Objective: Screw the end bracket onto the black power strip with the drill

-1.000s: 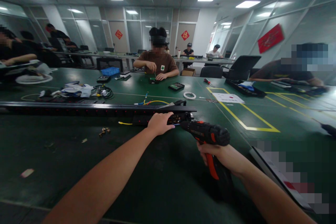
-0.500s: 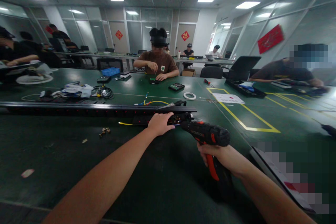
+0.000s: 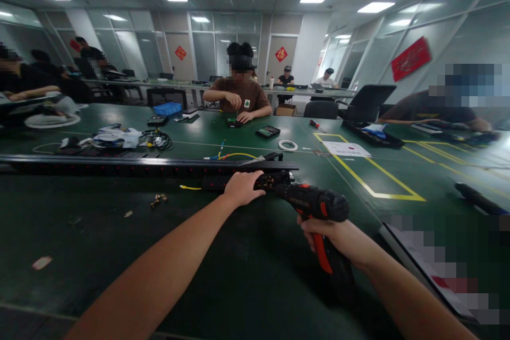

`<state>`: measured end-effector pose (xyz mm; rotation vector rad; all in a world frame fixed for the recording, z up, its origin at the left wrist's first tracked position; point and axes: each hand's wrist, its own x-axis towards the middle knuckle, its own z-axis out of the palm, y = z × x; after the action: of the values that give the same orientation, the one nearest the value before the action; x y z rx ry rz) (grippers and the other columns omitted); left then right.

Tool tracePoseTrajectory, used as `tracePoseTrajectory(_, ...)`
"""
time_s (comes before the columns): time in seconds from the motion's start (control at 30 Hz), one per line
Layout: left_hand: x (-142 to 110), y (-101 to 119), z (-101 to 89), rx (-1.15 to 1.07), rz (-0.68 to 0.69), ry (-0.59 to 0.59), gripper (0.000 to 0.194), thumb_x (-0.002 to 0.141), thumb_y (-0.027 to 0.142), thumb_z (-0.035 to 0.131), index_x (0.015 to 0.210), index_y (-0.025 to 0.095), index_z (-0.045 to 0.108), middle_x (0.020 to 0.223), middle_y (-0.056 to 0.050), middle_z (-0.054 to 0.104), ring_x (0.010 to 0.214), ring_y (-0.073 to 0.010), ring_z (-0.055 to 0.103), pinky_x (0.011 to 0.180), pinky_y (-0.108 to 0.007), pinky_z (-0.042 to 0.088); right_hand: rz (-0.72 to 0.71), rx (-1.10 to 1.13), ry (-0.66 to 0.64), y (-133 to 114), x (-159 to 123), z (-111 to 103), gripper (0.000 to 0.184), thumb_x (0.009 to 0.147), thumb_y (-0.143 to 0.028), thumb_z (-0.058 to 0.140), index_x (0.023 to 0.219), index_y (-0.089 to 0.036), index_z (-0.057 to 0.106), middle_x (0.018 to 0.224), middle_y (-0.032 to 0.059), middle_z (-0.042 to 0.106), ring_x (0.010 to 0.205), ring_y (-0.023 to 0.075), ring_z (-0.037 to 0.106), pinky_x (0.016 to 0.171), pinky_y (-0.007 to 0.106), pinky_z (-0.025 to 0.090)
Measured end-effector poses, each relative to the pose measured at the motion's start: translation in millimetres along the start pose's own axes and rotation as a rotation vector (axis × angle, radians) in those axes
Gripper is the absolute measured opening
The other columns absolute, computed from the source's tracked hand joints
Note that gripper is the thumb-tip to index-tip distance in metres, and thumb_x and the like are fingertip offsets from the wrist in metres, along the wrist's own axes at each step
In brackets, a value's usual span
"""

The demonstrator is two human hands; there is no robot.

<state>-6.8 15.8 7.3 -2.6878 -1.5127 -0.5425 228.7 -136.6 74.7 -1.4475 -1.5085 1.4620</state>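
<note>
Dial centred on the drill nose, 12 = away from wearer. Black bar (image 3: 119, 167) runs out toward 9 across the green table (image 3: 223, 276); its open end (image 3: 271, 180), with brass-coloured parts in it, sits just off the nose at 10. Can't tell if the drill (image 3: 316, 203) is in contact, tip is too dark to read

Looks like driver work on that end. To do it well I'd get the drill axis square to the seat first: nose points 9 to 10, back end sits a bit lower in view. Then light steady push along the axis, short trigger pulls, ease off if it cams out. Bar is long, so it could twist; firm downward pressure at the end should help. Left thumb is close to the nose, I'd tuck it toward 9. Yellow lead (image 3: 190, 187) at 9 should be kept well clear

Pose: right hand (image 3: 329, 229) wrapped round the drill grip, forearm in from 4, grip hanging toward 5. Left hand (image 3: 242, 189) palm-down over the bar's end, forearm in from 7 to 8, thumb and forefinger apart; other fingers hidden, can't tell if they're gripping
</note>
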Motion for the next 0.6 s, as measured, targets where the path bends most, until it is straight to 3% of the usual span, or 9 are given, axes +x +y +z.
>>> tracePoseTrajectory(0.3,0.0,-0.8,1.3,0.011,0.005,0.012,0.068,0.089,0.058,0.068,0.145,0.025,0.052,0.13,-0.01,0.07,0.118,-0.0328,0.066,0.102,-0.045,0.047,0.02,-0.012,0.026,-4.4,-2.3,2.4,0.03,0.073,-0.037,0.068,0.095,-0.017,0.068,0.061,-0.0013,0.064,0.056,0.0174,0.062,0.054,0.028,0.046)
tracePoseTrajectory(0.6,0.5,-0.7,2.3,0.02,0.007,0.01,0.068,0.089,0.059,0.068,0.145,0.025,0.052,0.132,-0.009,0.07,0.118,-0.0319,0.066,0.102,-0.043,0.047,-0.018,-0.011,-0.001,0.7,-0.1,-0.5,0.02,0.076,-0.035,0.067,0.086,-0.019,0.066,0.06,-0.0015,0.064,0.056,0.0171,0.061,0.056,0.028,0.048)
